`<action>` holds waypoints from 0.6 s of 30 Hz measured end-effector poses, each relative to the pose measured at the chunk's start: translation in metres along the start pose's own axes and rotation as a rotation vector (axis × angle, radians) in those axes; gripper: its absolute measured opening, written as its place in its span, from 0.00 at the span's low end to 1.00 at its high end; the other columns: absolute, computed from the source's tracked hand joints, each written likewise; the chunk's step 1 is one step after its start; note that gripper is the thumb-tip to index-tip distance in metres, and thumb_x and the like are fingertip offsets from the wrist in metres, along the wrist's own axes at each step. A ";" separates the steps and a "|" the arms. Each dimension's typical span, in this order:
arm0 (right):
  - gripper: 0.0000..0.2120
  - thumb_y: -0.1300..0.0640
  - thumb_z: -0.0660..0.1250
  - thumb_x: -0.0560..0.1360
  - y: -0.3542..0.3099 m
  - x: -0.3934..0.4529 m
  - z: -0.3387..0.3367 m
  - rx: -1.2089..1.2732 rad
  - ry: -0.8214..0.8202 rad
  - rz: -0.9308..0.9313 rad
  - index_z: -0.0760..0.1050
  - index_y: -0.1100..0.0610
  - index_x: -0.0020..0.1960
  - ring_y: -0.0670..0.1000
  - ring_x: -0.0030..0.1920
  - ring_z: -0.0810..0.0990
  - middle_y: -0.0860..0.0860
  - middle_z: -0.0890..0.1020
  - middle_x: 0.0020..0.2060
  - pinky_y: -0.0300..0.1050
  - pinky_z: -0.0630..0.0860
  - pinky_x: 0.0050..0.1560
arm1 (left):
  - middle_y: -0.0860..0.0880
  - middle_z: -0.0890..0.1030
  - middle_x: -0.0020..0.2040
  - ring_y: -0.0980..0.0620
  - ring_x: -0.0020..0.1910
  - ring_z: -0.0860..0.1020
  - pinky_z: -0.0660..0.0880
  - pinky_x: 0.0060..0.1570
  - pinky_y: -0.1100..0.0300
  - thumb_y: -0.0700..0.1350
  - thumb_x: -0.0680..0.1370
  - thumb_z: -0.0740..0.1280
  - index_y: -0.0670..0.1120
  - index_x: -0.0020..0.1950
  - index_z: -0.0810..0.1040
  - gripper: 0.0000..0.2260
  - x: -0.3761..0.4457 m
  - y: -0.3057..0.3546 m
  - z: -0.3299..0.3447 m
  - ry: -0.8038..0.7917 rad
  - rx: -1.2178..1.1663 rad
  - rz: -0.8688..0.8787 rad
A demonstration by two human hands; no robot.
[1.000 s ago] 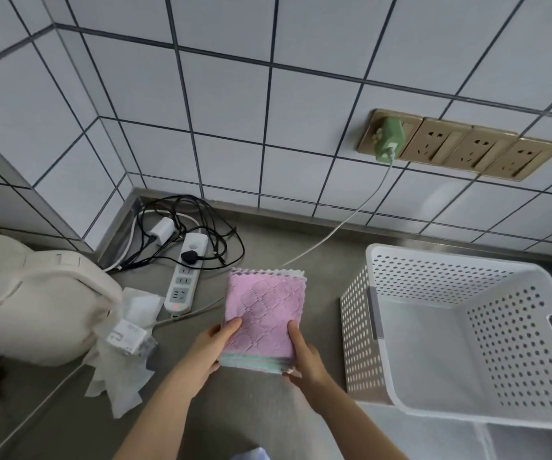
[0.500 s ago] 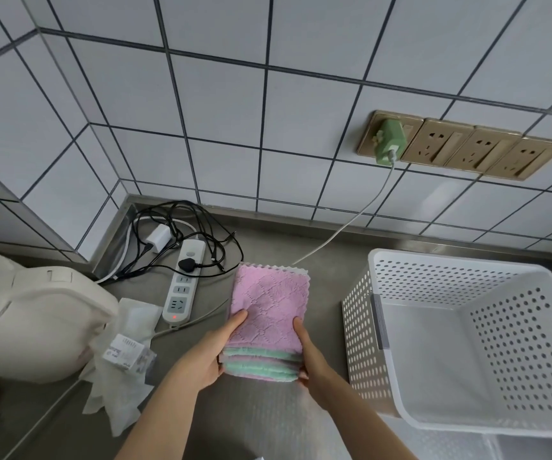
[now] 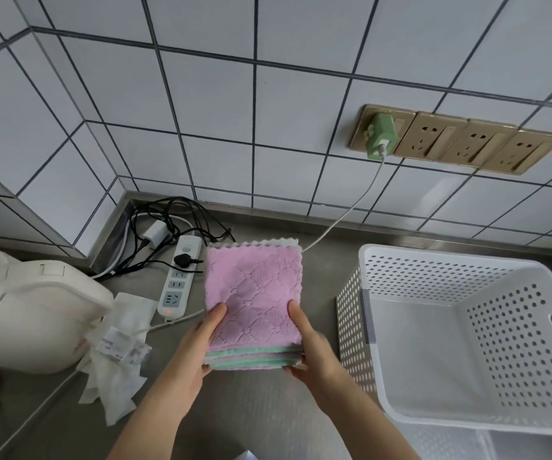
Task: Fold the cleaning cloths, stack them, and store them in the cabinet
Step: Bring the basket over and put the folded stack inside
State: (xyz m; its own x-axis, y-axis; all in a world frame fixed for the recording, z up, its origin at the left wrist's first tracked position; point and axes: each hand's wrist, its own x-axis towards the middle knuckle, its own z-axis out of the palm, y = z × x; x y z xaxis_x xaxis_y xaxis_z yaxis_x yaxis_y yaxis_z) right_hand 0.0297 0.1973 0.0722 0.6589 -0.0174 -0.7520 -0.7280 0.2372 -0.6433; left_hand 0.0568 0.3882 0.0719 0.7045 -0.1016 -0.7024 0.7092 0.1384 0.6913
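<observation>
Here, the left hand (image 3: pixel 198 343) and right hand (image 3: pixel 311 343) clasp a stack of folded cloths (image 3: pixel 253 293), pink on top, above the steel counter (image 3: pixel 268 410). Right of the right hand sits a perforated white basket (image 3: pixel 460 423); a power strip (image 3: pixel 177 277) and crumpled wrappers (image 3: pixel 118 360) lie left of the left.

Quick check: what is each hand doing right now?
Left hand: closed on the left side of the stack of folded cloths.
Right hand: closed on the stack's right side.
</observation>
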 end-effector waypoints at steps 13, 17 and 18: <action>0.31 0.25 0.62 0.62 -0.089 -0.116 -0.060 -0.104 -0.070 -0.388 0.80 0.46 0.53 0.43 0.52 0.82 0.41 0.85 0.49 0.44 0.78 0.54 | 0.62 0.79 0.61 0.59 0.62 0.76 0.63 0.69 0.50 0.63 0.64 0.69 0.62 0.63 0.74 0.27 -0.108 0.064 0.099 -0.077 -0.055 0.379; 0.33 0.24 0.63 0.62 -0.091 -0.137 -0.115 -0.118 -0.075 -0.462 0.79 0.45 0.55 0.44 0.53 0.82 0.43 0.84 0.52 0.47 0.77 0.56 | 0.60 0.80 0.60 0.60 0.60 0.78 0.65 0.67 0.51 0.61 0.67 0.70 0.60 0.63 0.75 0.25 -0.123 0.055 0.153 -0.124 -0.032 0.419; 0.32 0.25 0.64 0.63 -0.091 -0.140 -0.130 -0.106 -0.062 -0.465 0.79 0.46 0.56 0.44 0.53 0.82 0.43 0.84 0.52 0.48 0.77 0.57 | 0.61 0.80 0.59 0.61 0.59 0.78 0.66 0.67 0.51 0.61 0.68 0.69 0.60 0.63 0.74 0.24 -0.123 0.050 0.167 -0.146 -0.018 0.409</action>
State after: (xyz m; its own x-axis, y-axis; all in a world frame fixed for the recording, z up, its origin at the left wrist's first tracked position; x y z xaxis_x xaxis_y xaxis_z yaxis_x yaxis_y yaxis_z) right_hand -0.0211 0.0522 0.2174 0.9269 -0.0397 -0.3733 -0.3667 0.1172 -0.9229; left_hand 0.0102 0.2434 0.2216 0.9247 -0.1733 -0.3388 0.3711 0.2130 0.9038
